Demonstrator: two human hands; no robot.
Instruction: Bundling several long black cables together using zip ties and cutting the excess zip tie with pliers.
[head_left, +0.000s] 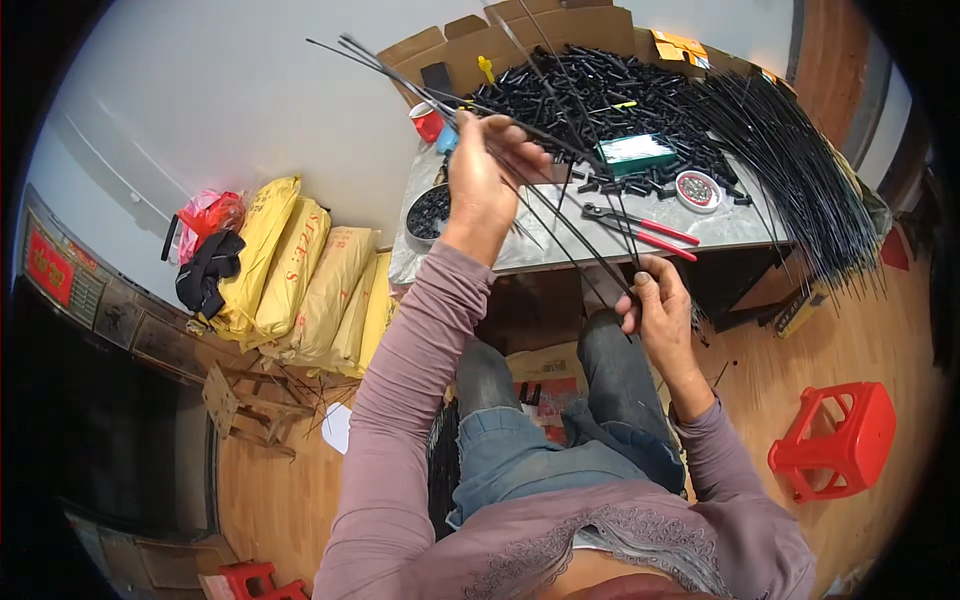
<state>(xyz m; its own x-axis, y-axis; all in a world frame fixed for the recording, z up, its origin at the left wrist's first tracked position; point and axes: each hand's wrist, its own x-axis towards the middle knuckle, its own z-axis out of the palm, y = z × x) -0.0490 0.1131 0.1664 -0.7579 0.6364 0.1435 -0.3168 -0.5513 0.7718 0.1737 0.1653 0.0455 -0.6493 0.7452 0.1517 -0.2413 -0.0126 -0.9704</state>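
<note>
My left hand [488, 175] is raised over the table's front edge, its fingers closed round several thin black rods [400, 82] that stick out past it to the upper left. Lower and to the right, my right hand [660, 308] pinches the near ends of thin black rods [575, 235] between thumb and fingers, in front of the table edge. These rods slant up between the two hands, and some cross one another. Pliers with red handles [650, 232] lie on the table just beyond my right hand. A large heap of short black tubes [560, 95] lies behind both hands.
On the grey table [725, 228] are a green box [638, 155], a round dish of small metal pieces [697, 190], a bowl of small black parts [430, 212] and a red mug [426, 122]. More rods [790, 170] overhang at right. Yellow sacks [290, 265] and a red stool [838, 440] stand on the floor.
</note>
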